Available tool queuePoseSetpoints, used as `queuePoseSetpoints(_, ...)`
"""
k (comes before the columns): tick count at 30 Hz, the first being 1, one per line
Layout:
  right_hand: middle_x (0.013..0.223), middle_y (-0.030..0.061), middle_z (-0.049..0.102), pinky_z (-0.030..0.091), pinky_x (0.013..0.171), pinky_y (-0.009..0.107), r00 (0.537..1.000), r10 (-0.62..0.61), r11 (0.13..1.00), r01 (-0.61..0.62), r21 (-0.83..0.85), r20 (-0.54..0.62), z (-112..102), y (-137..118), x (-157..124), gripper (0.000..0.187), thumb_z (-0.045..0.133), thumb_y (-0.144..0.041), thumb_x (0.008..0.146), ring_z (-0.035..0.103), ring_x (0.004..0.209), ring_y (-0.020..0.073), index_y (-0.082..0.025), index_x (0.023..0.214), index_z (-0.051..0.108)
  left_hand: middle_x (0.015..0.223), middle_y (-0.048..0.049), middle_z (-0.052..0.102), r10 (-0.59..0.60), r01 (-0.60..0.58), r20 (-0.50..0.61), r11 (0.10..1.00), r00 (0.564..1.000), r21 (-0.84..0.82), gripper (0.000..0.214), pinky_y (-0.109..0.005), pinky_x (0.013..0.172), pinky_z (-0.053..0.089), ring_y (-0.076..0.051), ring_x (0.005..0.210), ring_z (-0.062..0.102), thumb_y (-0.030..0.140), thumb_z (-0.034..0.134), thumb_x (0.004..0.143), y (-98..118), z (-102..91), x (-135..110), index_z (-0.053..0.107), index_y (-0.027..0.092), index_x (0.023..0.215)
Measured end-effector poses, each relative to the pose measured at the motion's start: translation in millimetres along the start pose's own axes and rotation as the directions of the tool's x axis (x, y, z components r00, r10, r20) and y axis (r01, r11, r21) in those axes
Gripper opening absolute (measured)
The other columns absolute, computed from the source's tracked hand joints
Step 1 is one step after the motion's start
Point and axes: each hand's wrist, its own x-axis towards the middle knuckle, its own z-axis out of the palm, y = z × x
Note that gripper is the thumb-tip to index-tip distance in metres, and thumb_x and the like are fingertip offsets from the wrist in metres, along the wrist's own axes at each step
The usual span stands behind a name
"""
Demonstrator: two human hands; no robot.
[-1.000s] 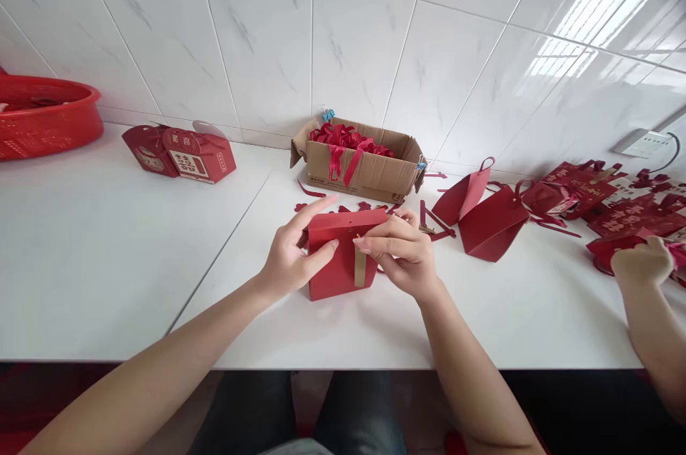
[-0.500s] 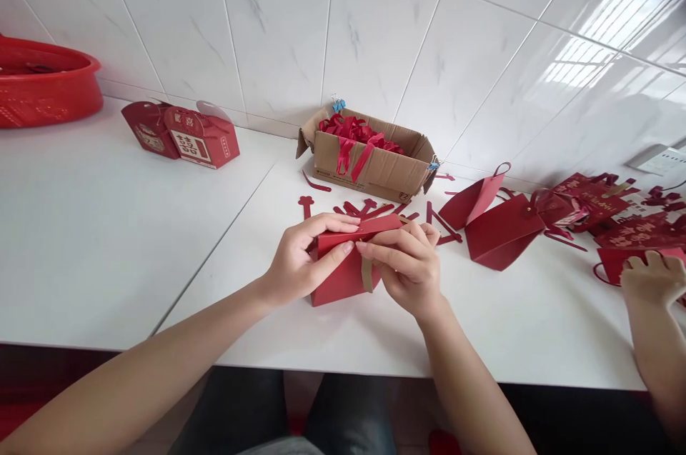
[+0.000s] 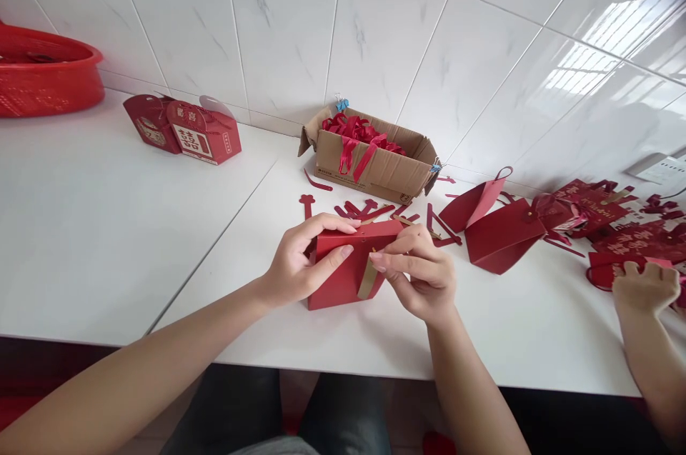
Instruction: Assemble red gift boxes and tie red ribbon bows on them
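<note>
Head view, centre: right hand (image 3: 424, 273) pinches gold strip (image 3: 367, 281) by its upper end, slanting down-left before red box (image 3: 337, 287) left hand (image 3: 299, 260) clasps.

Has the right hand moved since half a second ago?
Yes: the right hand has shifted slightly rightward, judged against the cardboard box.
</note>
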Motion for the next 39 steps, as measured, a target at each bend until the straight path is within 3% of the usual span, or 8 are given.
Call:
queuePoseSetpoints(5, 0.077, 0.0007, 0.066, 0.045, 0.063, 0.034, 0.999, -0.05, 0.997, 0.05, -0.061, 0.009, 0.1, 3.3, -2.0, 0.037, 0.061, 0.001, 0.08, 0.052, 0.069, 0.0146, -0.028, 0.102, 0.071, 0.105, -0.0067, 0.07, -0.013, 0.013, -0.017, 1.0, 1.0, 0.014, 0.018, -0.026, 0.09, 0.053, -0.015, 0.1, 0.067, 0.011, 0.063, 0.084, 1.0, 0.5, -0.8, 0.063, 0.017, 0.101)
queuePoseSetpoints(11, 0.077, 0.0003, 0.066, 0.042, 0.064, 0.033, 0.999, -0.041, 0.994, 0.04, -0.101, -0.006, 6.9, -0.7, -1.7, 0.034, 0.059, 0.001, 0.081, 0.052, 0.07, 0.0142, -0.026, 0.098, 0.07, 0.093, -0.0025, 0.07, -0.088, 0.09, -0.029, 0.994, 0.996, 0.067, 0.015, -0.019, 0.07, 0.054, -0.011, 0.079, 0.067, 0.014, 0.063, 0.085, 3.5, 2.7, -1.3, 0.062, 0.017, 0.1)
queuePoseSetpoints(15, 0.074, -0.0025, 0.067, 0.035, 0.07, 0.036, 0.999, -0.022, 0.968, 0.01, -0.249, -0.044, 11.4, -5.9, -0.7, 0.032, 0.06, -0.002, 0.081, 0.052, 0.071, 0.0144, -0.029, 0.093, 0.071, 0.085, -0.0012, 0.07, -0.123, 0.124, -0.026, 0.99, 0.992, 0.072, 0.009, -0.018, 0.062, 0.053, -0.01, 0.07, 0.065, 0.018, 0.062, 0.085, 4.5, 3.0, -1.7, 0.062, 0.017, 0.094)
queuePoseSetpoints(24, 0.077, -0.001, 0.061, 0.031, 0.069, 0.037, 0.996, 0.013, 0.922, -0.047, -0.384, -0.091, 17.1, -8.3, -4.1, 0.027, 0.064, -0.007, 0.08, 0.049, 0.071, 0.0135, -0.03, 0.089, 0.072, 0.085, -0.0035, 0.073, -0.084, 0.086, -0.029, 0.991, 0.996, 0.098, 0.008, -0.023, 0.065, 0.055, -0.013, 0.07, 0.067, 0.02, 0.062, 0.085, 5.9, 3.2, -3.2, 0.064, 0.016, 0.092)
queuePoseSetpoints(30, 0.088, 0.0022, 0.055, 0.038, 0.073, 0.039, 0.992, 0.02, 0.942, -0.061, -0.329, -0.127, 15.6, -10.3, -4.2, 0.021, 0.065, -0.012, 0.081, 0.055, 0.082, 0.0174, -0.029, 0.091, 0.071, 0.086, -0.0055, 0.074, 0.03, -0.029, -0.003, 0.996, 1.0, 0.087, 0.011, -0.024, 0.069, 0.058, -0.015, 0.076, 0.07, 0.014, 0.062, 0.084, 7.4, 2.6, -5.5, 0.065, 0.016, 0.095)
queuePoseSetpoints(35, 0.1, 0.0074, 0.055, 0.05, 0.077, 0.043, 0.993, 0.073, 0.988, -0.084, -0.132, -0.091, 14.9, -12.0, -2.5, 0.03, 0.07, -0.022, 0.079, 0.057, 0.095, 0.0236, -0.024, 0.108, 0.061, 0.091, -0.0078, 0.074, 0.161, -0.165, 0.065, 0.985, 0.985, 0.055, 0.02, -0.025, 0.073, 0.06, -0.017, 0.082, 0.072, 0.006, 0.061, 0.083, 7.5, 0.3, -7.4, 0.064, 0.016, 0.1)
queuePoseSetpoints(39, 0.095, 0.0062, 0.058, 0.053, 0.071, 0.041, 0.998, -0.015, 0.993, 0.007, -0.114, -0.063, 14.7, -12.0, -0.1, 0.023, 0.065, -0.017, 0.081, 0.059, 0.087, 0.0215, -0.024, 0.102, 0.062, 0.092, -0.0091, 0.074, 0.189, -0.192, 0.056, 0.98, 0.98, 0.051, 0.021, -0.027, 0.073, 0.06, -0.018, 0.084, 0.072, 0.006, 0.061, 0.082, 6.7, -2.2, -9.4, 0.063, 0.016, 0.1)
